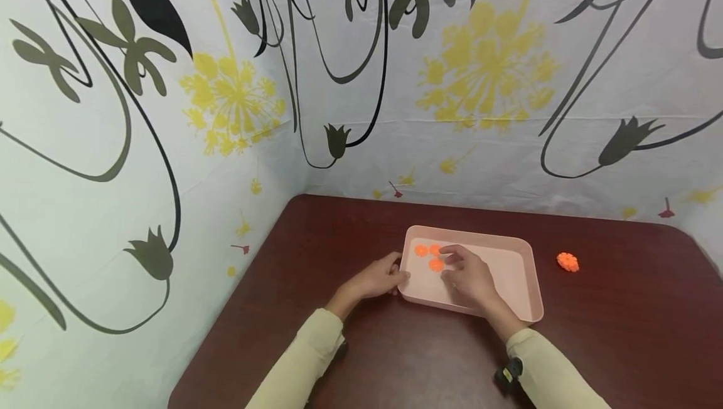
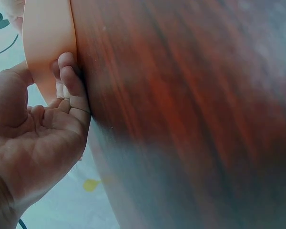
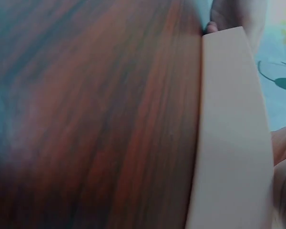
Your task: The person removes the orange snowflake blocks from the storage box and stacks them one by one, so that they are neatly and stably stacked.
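A shallow pink tray (image 1: pixel 516 271) sits on the dark red-brown table. My left hand (image 1: pixel 375 276) grips its left end, thumb over the rim and fingers against the outer wall, as the left wrist view also shows. Inside the tray's left part lie three small flat orange pieces with scalloped edges, one at the left (image 1: pixel 421 250), one at the back (image 1: pixel 435 250) and one in front (image 1: pixel 436 265). Over the tray, my right hand (image 1: pixel 471 277) has its index fingertip at the back piece. Its thumb is apart from the index finger, near the front piece. The right wrist view hides its fingertips behind the tray wall (image 3: pixel 233 133).
A small clump of orange scalloped pieces (image 1: pixel 567 262) lies on the table (image 1: pixel 621 308) to the right of the tray. Flower-patterned cloth (image 1: pixel 361 108) hangs behind the table and along its left side.
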### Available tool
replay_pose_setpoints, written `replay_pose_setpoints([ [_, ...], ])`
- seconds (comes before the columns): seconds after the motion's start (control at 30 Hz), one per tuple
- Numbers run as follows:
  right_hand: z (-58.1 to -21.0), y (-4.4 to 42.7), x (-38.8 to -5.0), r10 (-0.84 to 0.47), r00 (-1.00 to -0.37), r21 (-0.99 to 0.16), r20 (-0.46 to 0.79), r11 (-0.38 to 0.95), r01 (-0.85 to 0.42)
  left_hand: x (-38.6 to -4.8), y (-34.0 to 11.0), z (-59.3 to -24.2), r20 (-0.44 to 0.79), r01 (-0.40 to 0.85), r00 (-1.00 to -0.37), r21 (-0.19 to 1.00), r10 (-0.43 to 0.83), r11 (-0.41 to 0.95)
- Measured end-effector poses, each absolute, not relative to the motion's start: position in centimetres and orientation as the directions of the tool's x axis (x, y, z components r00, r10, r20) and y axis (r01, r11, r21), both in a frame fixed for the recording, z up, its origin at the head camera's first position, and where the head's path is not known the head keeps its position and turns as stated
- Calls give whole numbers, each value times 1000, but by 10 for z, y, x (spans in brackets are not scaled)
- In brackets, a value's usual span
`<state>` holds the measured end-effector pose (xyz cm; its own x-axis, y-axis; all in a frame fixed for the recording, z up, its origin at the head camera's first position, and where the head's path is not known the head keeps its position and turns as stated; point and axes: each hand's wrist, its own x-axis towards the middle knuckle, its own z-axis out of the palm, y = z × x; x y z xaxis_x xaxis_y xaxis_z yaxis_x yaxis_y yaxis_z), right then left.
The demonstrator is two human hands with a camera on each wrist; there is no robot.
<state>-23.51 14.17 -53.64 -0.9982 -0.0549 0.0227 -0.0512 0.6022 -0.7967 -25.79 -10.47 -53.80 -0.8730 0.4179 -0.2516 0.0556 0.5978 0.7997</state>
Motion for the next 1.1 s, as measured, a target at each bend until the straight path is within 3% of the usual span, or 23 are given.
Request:
replay_pose_setpoints([
  [0.3, -538, 129, -242, -50, -999, -643, 4, 765, -40, -256, -107, -534, -265, 40, -876, 793, 403, 608],
  [1.1, -542, 128, -245, -27, -1000, -610, 1, 792, -22, -257, -103, -537, -269, 35, -873, 797, 406, 603],
])
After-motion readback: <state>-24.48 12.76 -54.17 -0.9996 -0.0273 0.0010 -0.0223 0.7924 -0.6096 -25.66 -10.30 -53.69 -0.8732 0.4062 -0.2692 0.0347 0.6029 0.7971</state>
